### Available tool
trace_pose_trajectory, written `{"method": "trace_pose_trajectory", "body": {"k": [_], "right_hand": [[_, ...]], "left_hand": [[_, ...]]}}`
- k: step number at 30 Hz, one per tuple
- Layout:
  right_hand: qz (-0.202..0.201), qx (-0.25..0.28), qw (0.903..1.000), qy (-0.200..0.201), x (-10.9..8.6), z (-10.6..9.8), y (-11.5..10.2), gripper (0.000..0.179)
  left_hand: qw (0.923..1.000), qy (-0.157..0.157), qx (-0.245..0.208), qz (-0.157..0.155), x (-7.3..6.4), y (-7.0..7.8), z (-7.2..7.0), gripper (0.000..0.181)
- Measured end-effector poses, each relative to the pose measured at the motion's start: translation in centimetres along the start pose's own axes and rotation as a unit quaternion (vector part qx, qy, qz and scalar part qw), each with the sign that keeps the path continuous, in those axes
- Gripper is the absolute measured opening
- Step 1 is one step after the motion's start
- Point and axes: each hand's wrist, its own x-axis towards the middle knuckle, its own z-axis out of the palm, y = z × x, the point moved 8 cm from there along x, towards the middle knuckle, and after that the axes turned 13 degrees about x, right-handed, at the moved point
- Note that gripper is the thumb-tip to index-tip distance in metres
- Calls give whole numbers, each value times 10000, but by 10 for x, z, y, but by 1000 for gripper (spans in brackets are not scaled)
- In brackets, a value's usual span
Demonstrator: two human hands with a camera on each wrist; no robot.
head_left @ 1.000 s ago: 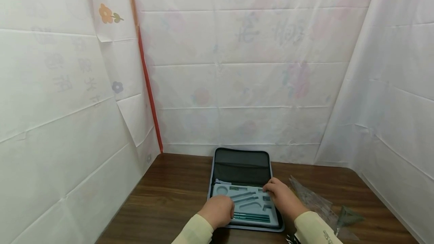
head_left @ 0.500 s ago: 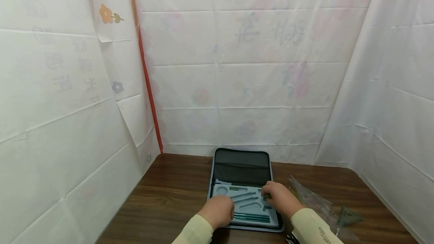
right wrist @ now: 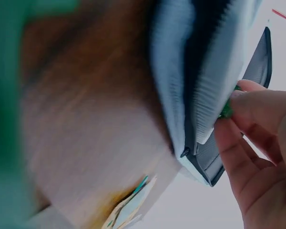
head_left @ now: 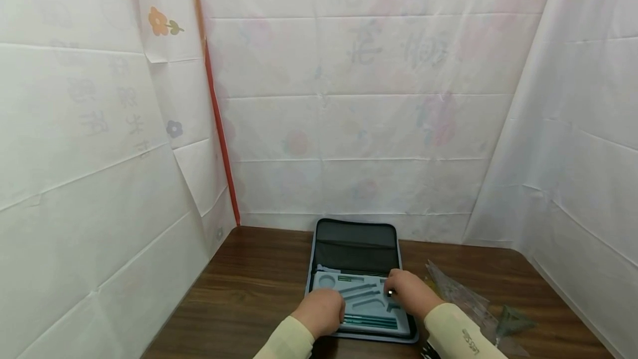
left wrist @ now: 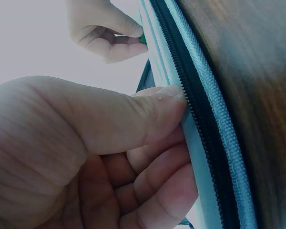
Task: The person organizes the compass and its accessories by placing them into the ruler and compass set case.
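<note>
An unzipped blue zip case (head_left: 356, 241) lies on the table with its dark lid folded back. In it sits a pale blue moulded tray (head_left: 359, 299) with shaped recesses. Several green pencils (head_left: 370, 322) lie along the tray's near side. My left hand (head_left: 321, 310) holds the tray at its near left edge, thumb and curled fingers at the rim in the left wrist view. Over the tray's right side, my right hand (head_left: 410, 291) pinches a small green object (right wrist: 227, 109) between thumb and fingers, close to the tray's surface. The fingers hide most of that object.
Clear plastic wrapping (head_left: 461, 295) lies right of the case, with a greenish triangular piece (head_left: 513, 319) beside it. Something black and white (head_left: 428, 352) shows by the right sleeve. White curtains (head_left: 359, 126) enclose the brown wooden table (head_left: 239, 292) at the back and sides.
My right hand has shifted from the tray's right rim slightly inward and down, and the small object now shows in its fingers. My left hand stays in place.
</note>
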Motion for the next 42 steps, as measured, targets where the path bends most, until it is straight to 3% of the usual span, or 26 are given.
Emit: {"method": "trace_pose_trajectory", "body": {"k": [11,18,23,26,30,34,39,42], "right_hand": [[357,-230,9991,95,5,1,9,20],[669,48,9976,-157,5,2,9,20],[796,374,9947,-532,-7,3,-2,17],[1020,549,9918,-542,-20,-1,-7,23],[1621,595,9850,13,-42,-22,-5,27],[2420,496,9676,519,-77,-46,6,27],[3242,707,9420,492,-123,-53,28,34],[3366,784,9377,348,-139,-43,40,36]], "left_hand": [[9999,-83,-112,-17,3,-2,3,34],[10000,0,-43,-27,2,-3,1,29],[9999,-25,-85,-54,-1,-2,1,29],[10000,-16,-58,-56,-2,-1,2,29],[10000,25,10,-36,-4,2,1,27],[9999,94,49,-14,-4,3,0,28],[9999,89,139,-40,-2,2,0,27],[9998,60,159,-63,-1,0,0,28]]}}
